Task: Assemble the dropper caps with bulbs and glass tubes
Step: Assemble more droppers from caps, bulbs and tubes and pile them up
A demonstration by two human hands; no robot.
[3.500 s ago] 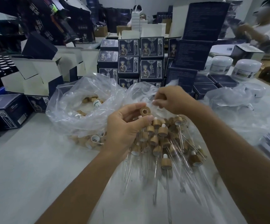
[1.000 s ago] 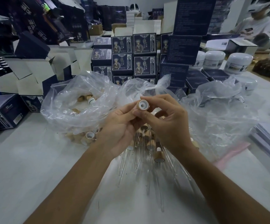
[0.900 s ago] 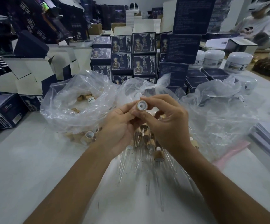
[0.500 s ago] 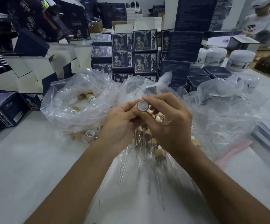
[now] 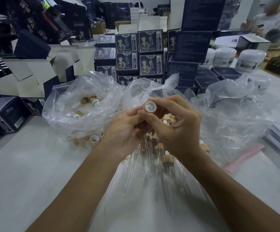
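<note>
At frame centre: a wooden dropper cap (image 5: pixel 150 106), white-lined open end facing the camera.
Grip: right hand (image 5: pixel 174 126) pinches the cap between thumb and forefinger; left hand (image 5: pixel 125 129) has fingertips curled onto its near side, apparently steadying or pressing.
Handling, cap: probably light and stiff; smooth collar could slip, so hold it by the side wall as now.
Handling, bulb: likely soft rubber; whether one is seated here I cannot tell.
Handling, glass tubes (image 5: pixel 146 166): thin, clear, probably fragile; best held near the collar, not the tip.
Below the hands: assembled droppers (image 5: pixel 166 162) piled on the table (image 5: pixel 26 173).
Left bag (image 5: pixel 78 108): open clear plastic, holding loose caps.
Right bag (image 5: pixel 233 111): crumpled clear plastic; contents unclear.
Upper frame: stacked dark boxes (image 5: pixel 139 52); white jars (image 5: pixel 251 59) at upper right.
</note>
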